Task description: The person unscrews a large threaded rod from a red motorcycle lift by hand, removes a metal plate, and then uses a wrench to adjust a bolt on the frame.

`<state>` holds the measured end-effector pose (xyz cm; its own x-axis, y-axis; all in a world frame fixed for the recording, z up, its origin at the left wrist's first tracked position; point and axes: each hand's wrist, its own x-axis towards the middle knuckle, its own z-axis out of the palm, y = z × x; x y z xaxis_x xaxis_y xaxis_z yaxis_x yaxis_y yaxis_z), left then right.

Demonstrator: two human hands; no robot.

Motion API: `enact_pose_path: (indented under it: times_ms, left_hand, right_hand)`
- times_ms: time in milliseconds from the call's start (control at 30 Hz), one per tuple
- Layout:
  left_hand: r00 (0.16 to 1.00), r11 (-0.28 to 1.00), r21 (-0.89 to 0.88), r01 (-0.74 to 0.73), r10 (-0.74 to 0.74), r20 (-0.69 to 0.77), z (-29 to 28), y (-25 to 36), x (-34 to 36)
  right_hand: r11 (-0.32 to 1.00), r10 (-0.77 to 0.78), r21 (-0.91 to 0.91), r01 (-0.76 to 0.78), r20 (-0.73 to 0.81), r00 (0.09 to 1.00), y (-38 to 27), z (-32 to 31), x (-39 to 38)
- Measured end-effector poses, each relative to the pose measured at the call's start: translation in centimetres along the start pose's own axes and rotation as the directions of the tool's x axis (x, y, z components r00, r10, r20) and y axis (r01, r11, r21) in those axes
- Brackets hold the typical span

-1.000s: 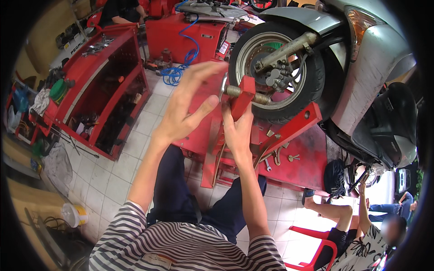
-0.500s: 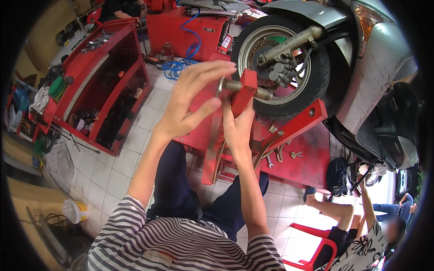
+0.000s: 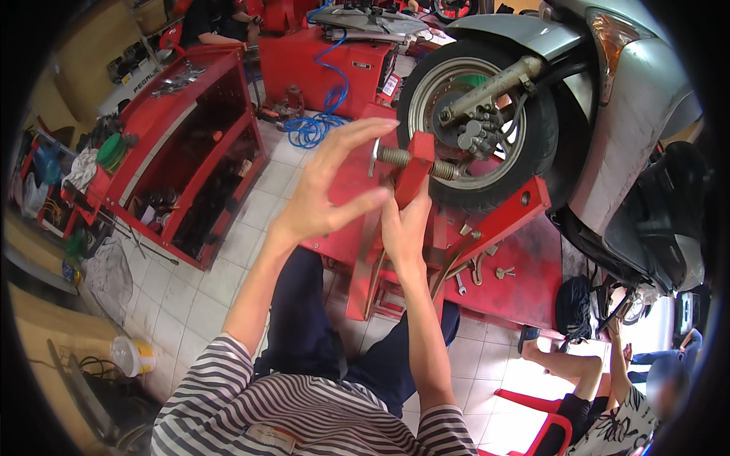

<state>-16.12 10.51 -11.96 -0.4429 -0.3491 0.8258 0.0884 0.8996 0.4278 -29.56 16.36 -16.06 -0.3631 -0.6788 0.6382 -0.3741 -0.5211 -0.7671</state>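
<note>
In front of me a red metal clamp arm [image 3: 411, 176] stands beside the front wheel [image 3: 541, 133] of a silver scooter [image 3: 608, 144]. Through its top runs a threaded clamp screw [image 3: 395, 157], with a short crossbar at the near-left end. My left hand [image 3: 319, 190] is open around that end, thumb and fingers spread apart. Just below the screw, my right hand [image 3: 405, 234] is wrapped round the clamp arm. A second red clamp arm [image 3: 506, 215] slants to the right of the first, below the tyre.
Wrenches [image 3: 461, 285] and small metal parts lie on the red platform [image 3: 525, 281]. Left stands a red tool cart [image 3: 190, 137], with a coiled blue hose [image 3: 308, 131] beyond it. A white bucket [image 3: 131, 356] is at lower left. Another person [image 3: 608, 418] sits at lower right.
The whole view has shifted slightly, so things appear a little lower and to the right. My left hand stays by the screw's end with fingers apart; my right keeps its grip.
</note>
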Motion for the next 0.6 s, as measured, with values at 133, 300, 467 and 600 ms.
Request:
enact_pose_path:
  times_ms: [133,300,467,600]
  left_hand:
    - [0.982,0.981,-0.057,0.187,-0.188,-0.013,0.1,0.5,-0.7]
    - [0.977,0.979,0.035,0.201,-0.202,0.061,-1.4,1.2,-2.5]
    - [0.986,0.994,-0.091,0.055,-0.068,-0.151,-0.6,3.1,-2.0]
    - [0.996,0.991,0.098,-0.089,0.090,-0.011,-1.8,2.6,-2.0]
  right_hand:
    - [0.996,-0.024,-0.089,0.024,-0.005,1.000,0.1,0.1,-0.6]
    - [0.998,0.062,-0.035,-0.060,0.065,0.996,-1.2,-0.3,-1.6]
    - [0.976,0.134,0.160,-0.150,0.106,0.985,-2.3,-0.3,-2.3]
    - [0.972,0.120,0.204,-0.114,-0.016,0.993,-2.0,0.8,-2.3]
